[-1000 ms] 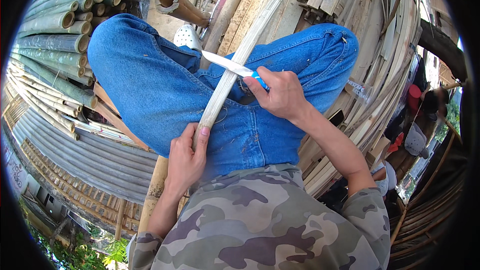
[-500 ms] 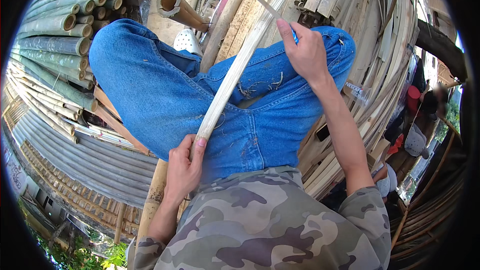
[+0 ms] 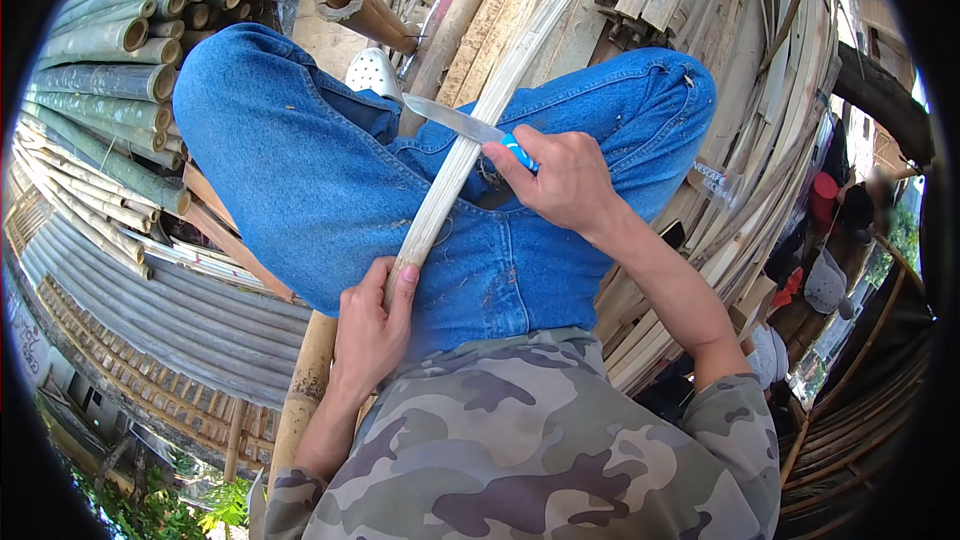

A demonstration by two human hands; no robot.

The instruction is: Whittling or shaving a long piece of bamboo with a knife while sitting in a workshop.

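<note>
A long pale bamboo strip slants across my lap, its near end low on the left and its far end up among the boards. My left hand is closed around the near end, thumb pressed on top. In my right hand is a knife with a blue handle, partly hidden by my fingers. Its blade lies across the strip about midway, the tip pointing left over my jeans. Whether the edge bites into the strip I cannot tell.
Green bamboo poles are stacked at the far left. A cut bamboo post stands beyond my knees, near a white clog. Split bamboo slats lie along my right side. A bamboo pole runs beside my left arm.
My right hand has drawn the knife toward me along the strip, from its far part to about its middle. My left hand keeps its hold at the near end.
</note>
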